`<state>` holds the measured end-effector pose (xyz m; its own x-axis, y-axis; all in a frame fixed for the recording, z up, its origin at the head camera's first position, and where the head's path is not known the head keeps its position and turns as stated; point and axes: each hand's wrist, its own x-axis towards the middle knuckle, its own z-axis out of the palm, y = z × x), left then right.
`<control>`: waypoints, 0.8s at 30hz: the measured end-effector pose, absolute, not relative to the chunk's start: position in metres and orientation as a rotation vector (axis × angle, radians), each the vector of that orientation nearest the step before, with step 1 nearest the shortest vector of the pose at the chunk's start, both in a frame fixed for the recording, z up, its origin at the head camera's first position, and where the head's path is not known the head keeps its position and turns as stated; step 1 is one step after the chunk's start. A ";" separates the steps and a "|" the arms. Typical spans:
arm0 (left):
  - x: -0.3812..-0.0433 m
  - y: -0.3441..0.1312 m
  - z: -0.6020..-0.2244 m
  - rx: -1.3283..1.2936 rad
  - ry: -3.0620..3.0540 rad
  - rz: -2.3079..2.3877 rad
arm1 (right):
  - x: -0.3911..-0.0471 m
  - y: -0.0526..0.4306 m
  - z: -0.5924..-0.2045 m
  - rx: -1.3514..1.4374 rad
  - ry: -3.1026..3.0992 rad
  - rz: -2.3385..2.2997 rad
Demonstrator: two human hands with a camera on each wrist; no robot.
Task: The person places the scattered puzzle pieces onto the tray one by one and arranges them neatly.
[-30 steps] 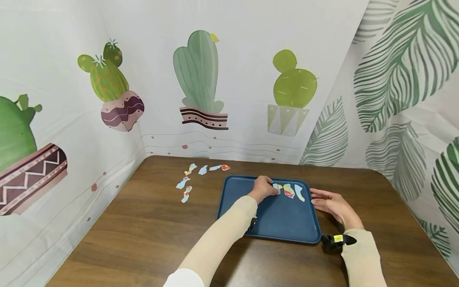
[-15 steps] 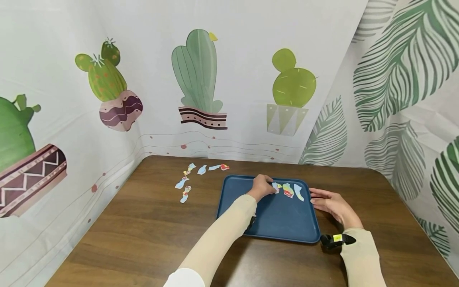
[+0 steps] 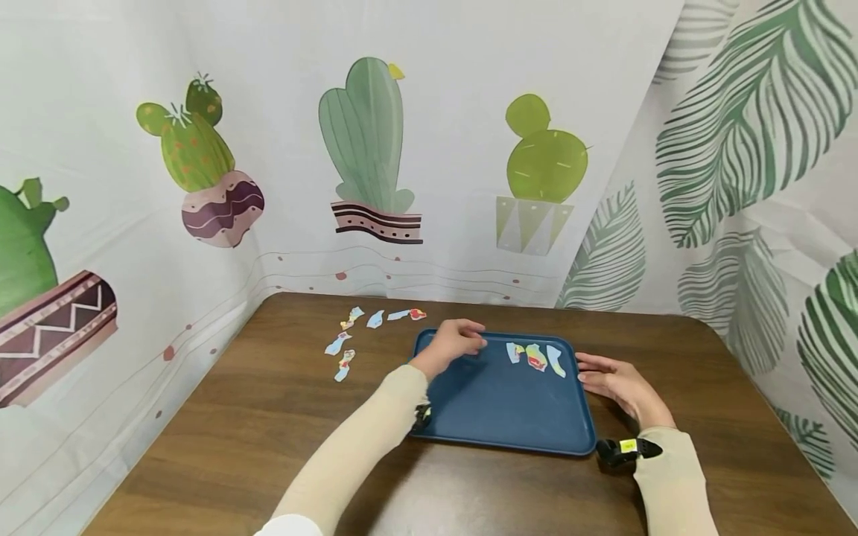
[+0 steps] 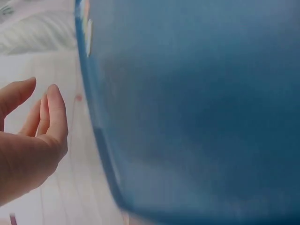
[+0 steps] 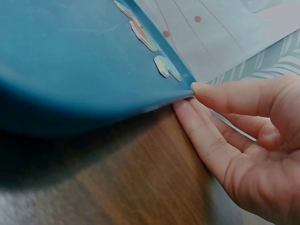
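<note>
My left hand is raised over the far left part of the blue tray, its fingers loosely bent with nothing between them. In the left wrist view the same hand shows thumb and fingers apart, outside the tray's rim. My right hand is at the tray's right edge. The right wrist view shows its thumb and fingers pinching the rim near a corner. Along the tray's far right lie three jigsaw-like cutouts: a pale blue one with yellow, a red and yellow one and a curved pale one.
Several similar cutouts lie on the brown table left of the tray, among them a blue one, a red-ended one and a blue and red one. A cactus-printed cloth hangs behind the table.
My left hand has let go of the leftmost cutout on the tray, lifted and moved left. That cutout stays beside the other two. My right hand keeps its place at the tray's edge.
</note>
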<state>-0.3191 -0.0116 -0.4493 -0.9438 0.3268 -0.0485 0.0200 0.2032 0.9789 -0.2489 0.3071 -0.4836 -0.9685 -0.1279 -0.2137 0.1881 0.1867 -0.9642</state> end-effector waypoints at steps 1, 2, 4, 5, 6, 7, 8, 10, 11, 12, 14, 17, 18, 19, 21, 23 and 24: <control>-0.319 -0.021 -0.447 0.342 2.232 1.817 | -0.249 0.307 -0.483 0.065 2.221 -1.850; -0.319 -0.031 -0.445 0.351 2.240 1.815 | -0.248 0.307 -0.483 0.061 2.228 -1.838; -0.319 -0.051 -0.441 0.319 2.252 1.814 | -0.248 0.306 -0.482 0.058 2.242 -1.819; -0.319 -0.061 -0.440 0.310 2.267 1.814 | -0.247 0.306 -0.481 0.063 2.246 -1.814; -0.319 -0.072 -0.439 0.302 2.285 1.816 | -0.248 0.306 -0.481 0.062 2.247 -1.811; -0.318 -0.083 -0.437 0.284 2.298 1.817 | -0.248 0.306 -0.481 0.072 2.241 -1.821; -0.318 -0.093 -0.437 0.274 2.303 1.825 | -0.249 0.306 -0.481 0.064 2.237 -1.824; -0.317 -0.114 -0.436 0.242 2.326 1.849 | -0.250 0.306 -0.481 0.059 2.223 -1.840; -0.316 -0.124 -0.436 0.227 2.337 1.861 | -0.250 0.306 -0.481 0.068 2.217 -1.852; -0.315 -0.134 -0.436 0.211 2.339 1.881 | -0.251 0.306 -0.481 0.064 2.214 -1.856; -0.314 -0.154 -0.437 0.201 2.339 1.909 | -0.252 0.306 -0.481 0.059 2.214 -1.857; -0.308 -0.181 -0.440 0.157 2.345 1.898 | -0.251 0.305 -0.481 0.076 2.227 -1.842; -0.307 -0.191 -0.443 0.156 2.342 1.890 | -0.251 0.305 -0.481 0.072 2.235 -1.830; -0.305 -0.200 -0.446 0.154 2.348 1.874 | -0.250 0.305 -0.482 0.075 2.238 -1.824; -0.300 -0.217 -0.450 0.132 2.366 1.847 | -0.250 0.305 -0.482 0.076 2.242 -1.817; -0.298 -0.231 -0.454 0.139 2.380 1.827 | -0.249 0.305 -0.482 0.072 2.239 -1.821; -0.297 -0.237 -0.456 0.157 2.382 1.820 | -0.249 0.305 -0.482 0.070 2.235 -1.828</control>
